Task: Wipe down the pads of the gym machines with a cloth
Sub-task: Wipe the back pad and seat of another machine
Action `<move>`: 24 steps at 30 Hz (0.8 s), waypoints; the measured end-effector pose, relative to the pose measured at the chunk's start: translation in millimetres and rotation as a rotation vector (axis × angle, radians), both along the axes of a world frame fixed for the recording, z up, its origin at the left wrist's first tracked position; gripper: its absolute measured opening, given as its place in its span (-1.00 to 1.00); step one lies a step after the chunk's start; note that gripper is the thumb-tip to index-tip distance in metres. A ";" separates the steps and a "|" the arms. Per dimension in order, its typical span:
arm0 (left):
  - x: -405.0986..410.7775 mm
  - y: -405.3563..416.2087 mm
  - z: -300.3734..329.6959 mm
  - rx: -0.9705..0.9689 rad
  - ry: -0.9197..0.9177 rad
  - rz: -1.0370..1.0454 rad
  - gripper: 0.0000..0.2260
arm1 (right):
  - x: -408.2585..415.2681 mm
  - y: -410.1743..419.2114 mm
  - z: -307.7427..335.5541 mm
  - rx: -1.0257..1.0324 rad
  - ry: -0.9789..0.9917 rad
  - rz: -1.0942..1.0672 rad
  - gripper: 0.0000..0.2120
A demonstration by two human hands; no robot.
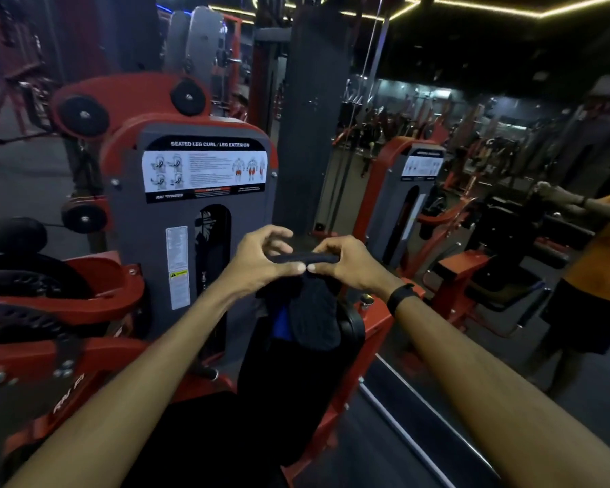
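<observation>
Both forearms reach out from the near edge, and I count two hands meeting over the machine. My left hand and right hand each pinch the top edge of one dark cloth, thumb tips almost touching; the left hand's other fingers are lifted and loosely bent. I see a black wristband on the right wrist. That cloth hangs down in front of the black back pad of the red and grey machine, whose one instruction label reads seated leg curl / leg extension. On the left I count four black round rollers. At right a mirror shows a second machine and a person in an orange shirt.
</observation>
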State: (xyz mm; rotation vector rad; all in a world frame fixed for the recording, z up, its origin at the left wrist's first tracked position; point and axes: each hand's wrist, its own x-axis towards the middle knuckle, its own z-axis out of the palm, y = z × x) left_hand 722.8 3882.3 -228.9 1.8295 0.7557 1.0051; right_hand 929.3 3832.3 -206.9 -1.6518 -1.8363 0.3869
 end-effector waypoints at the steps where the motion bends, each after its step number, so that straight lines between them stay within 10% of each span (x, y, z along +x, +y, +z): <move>1: 1.8 1.2 1.2 0.075 0.057 0.023 -0.53 | 0.3 -3.8 1.8 0.013 -0.022 -0.005 -0.81; 12: 23.2 -21.7 30.0 0.388 0.441 -0.113 -0.68 | 21.9 -66.4 30.5 0.113 -0.068 -0.076 -0.77; 24: 30.9 -111.2 83.5 0.527 0.366 -0.077 -0.84 | 24.0 -178.0 59.2 -0.003 -0.195 -0.101 -0.82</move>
